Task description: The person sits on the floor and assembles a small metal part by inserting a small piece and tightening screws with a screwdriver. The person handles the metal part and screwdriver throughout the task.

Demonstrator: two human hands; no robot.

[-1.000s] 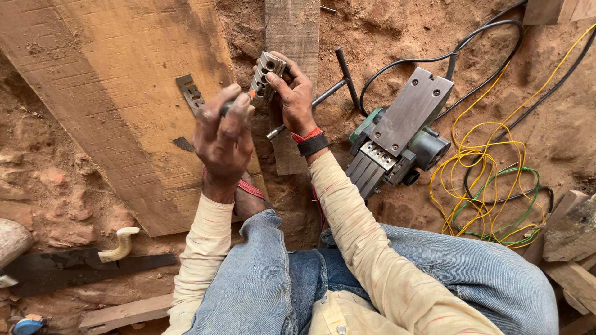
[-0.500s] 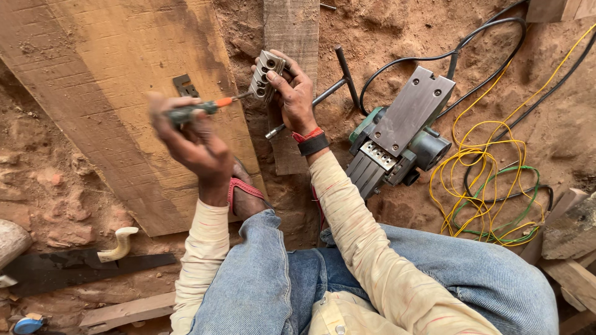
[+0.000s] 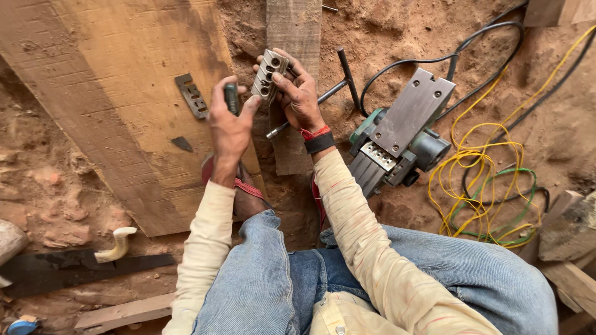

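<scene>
My right hand [image 3: 301, 96] grips a grey metal block with several round holes [image 3: 267, 74], held up over a narrow upright plank. My left hand [image 3: 228, 121] is wrapped around the dark green handle of a screwdriver [image 3: 231, 98], whose tip end meets the block. Both hands are close together above the dirt. A flat metal plate with slots [image 3: 191, 95] lies on the wide wooden board [image 3: 118, 93] just left of my left hand. An electric planer [image 3: 400, 133] lies on its side to the right of my right forearm.
A T-shaped metal wrench [image 3: 340, 80] lies on the dirt behind my right hand. Black cable [image 3: 434, 59] and a tangle of yellow and green wire [image 3: 490, 186] lie at the right. A saw with a pale handle [image 3: 81, 260] rests at lower left. Wood offcuts [image 3: 571, 229] sit far right.
My left hand swung out to the left with the screwdriver, then came back to the metal block. My right hand kept hold of the block almost in place.
</scene>
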